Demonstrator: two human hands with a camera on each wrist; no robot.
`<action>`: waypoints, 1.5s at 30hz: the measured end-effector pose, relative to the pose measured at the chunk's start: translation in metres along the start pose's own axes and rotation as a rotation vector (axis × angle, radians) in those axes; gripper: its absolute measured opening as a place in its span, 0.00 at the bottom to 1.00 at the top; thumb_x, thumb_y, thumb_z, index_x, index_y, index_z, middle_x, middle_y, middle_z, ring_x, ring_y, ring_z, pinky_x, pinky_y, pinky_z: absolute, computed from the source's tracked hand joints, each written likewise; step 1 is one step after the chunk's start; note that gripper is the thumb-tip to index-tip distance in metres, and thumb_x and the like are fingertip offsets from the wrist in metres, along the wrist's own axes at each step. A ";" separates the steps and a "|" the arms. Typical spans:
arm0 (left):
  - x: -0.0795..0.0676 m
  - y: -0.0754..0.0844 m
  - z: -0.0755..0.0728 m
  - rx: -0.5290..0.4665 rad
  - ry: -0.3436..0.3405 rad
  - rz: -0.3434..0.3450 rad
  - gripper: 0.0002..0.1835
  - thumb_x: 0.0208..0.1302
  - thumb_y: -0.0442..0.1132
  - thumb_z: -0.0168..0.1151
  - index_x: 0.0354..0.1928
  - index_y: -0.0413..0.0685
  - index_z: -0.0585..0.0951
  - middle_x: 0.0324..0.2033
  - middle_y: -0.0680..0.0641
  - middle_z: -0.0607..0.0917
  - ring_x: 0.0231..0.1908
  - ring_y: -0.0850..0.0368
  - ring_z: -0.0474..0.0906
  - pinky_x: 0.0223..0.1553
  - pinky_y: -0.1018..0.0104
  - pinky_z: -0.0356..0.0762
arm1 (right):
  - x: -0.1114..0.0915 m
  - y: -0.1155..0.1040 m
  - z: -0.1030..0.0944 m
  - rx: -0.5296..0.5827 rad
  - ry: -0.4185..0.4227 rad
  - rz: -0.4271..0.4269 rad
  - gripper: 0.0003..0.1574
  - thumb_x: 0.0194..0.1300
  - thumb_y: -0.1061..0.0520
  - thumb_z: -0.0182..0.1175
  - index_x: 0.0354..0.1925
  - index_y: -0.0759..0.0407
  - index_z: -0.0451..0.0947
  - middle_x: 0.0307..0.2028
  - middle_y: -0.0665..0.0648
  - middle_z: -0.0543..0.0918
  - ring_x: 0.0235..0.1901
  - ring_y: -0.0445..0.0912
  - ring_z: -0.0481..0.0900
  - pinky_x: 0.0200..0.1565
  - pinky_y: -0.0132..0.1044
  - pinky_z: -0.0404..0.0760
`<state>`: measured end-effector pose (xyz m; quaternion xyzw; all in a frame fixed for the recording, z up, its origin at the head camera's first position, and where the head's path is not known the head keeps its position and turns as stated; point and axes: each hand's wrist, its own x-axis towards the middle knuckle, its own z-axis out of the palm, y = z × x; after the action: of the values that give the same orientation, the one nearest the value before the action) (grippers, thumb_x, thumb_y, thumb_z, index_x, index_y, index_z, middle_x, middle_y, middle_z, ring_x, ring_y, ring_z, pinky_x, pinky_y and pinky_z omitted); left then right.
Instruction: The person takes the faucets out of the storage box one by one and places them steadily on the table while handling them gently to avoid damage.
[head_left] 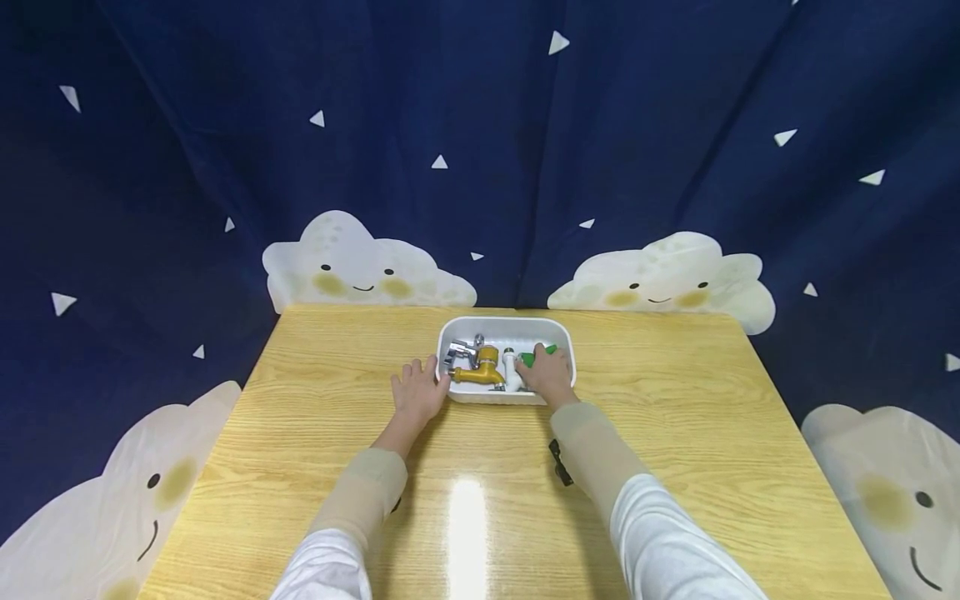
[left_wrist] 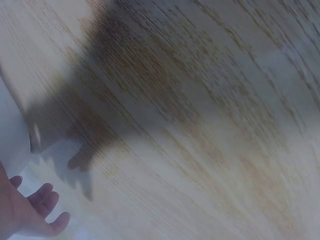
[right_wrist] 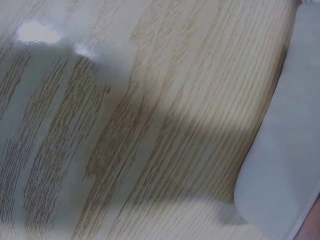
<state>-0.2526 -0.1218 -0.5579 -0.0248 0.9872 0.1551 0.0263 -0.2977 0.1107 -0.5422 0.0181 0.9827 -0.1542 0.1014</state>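
A white plastic bin [head_left: 506, 397] stands near the table's far edge. Inside it, from left to right, lie a chrome tap [head_left: 462, 351], a yellow tap [head_left: 480, 376], a white tap [head_left: 512, 372] and a green piece [head_left: 528, 359] partly hidden by my right hand [head_left: 551, 375]. That hand reaches over the bin's right front rim and grips the green piece from above. My left hand [head_left: 417, 392] is at the bin's left front corner, fingers spread, thumb right at the rim. In the left wrist view, my left hand [left_wrist: 27, 212] has loosely bent fingers beside the white wall.
The wooden table [head_left: 300, 417] extends around the bin on all sides. Behind it hangs a dark blue curtain [head_left: 487, 192] with cloud and triangle prints. A black strap piece [head_left: 559, 463] shows by the right sleeve. The right wrist view shows the bin's wall [right_wrist: 280, 165].
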 end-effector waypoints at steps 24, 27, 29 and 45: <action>-0.001 0.002 -0.004 0.001 -0.019 -0.008 0.30 0.64 0.56 0.37 0.67 0.54 0.60 0.58 0.38 0.67 0.57 0.41 0.60 0.56 0.39 0.52 | 0.002 -0.003 -0.007 -0.083 0.160 -0.128 0.39 0.61 0.36 0.47 0.63 0.56 0.62 0.54 0.74 0.63 0.53 0.61 0.64 0.53 0.50 0.67; -0.002 0.002 -0.005 0.002 -0.018 -0.011 0.30 0.64 0.56 0.38 0.67 0.54 0.60 0.58 0.38 0.67 0.57 0.41 0.60 0.56 0.40 0.53 | 0.002 -0.003 -0.011 -0.085 0.184 -0.164 0.38 0.61 0.37 0.48 0.62 0.56 0.63 0.54 0.75 0.63 0.53 0.62 0.64 0.52 0.49 0.68; -0.002 0.002 -0.005 -0.001 -0.018 -0.011 0.30 0.64 0.56 0.38 0.67 0.54 0.60 0.58 0.38 0.67 0.57 0.41 0.60 0.56 0.40 0.53 | 0.002 -0.004 -0.014 -0.107 0.203 -0.198 0.38 0.61 0.37 0.49 0.62 0.55 0.64 0.54 0.76 0.63 0.53 0.63 0.65 0.52 0.49 0.68; -0.002 0.002 -0.004 0.002 -0.020 -0.010 0.31 0.63 0.56 0.36 0.67 0.54 0.60 0.58 0.38 0.67 0.57 0.41 0.60 0.56 0.40 0.53 | -0.013 -0.008 -0.037 -0.092 0.224 -0.384 0.35 0.57 0.39 0.56 0.59 0.51 0.66 0.52 0.71 0.64 0.50 0.62 0.67 0.52 0.55 0.68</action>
<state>-0.2512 -0.1212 -0.5534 -0.0282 0.9869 0.1541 0.0372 -0.2930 0.1145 -0.5029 -0.1568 0.9792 -0.1227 -0.0387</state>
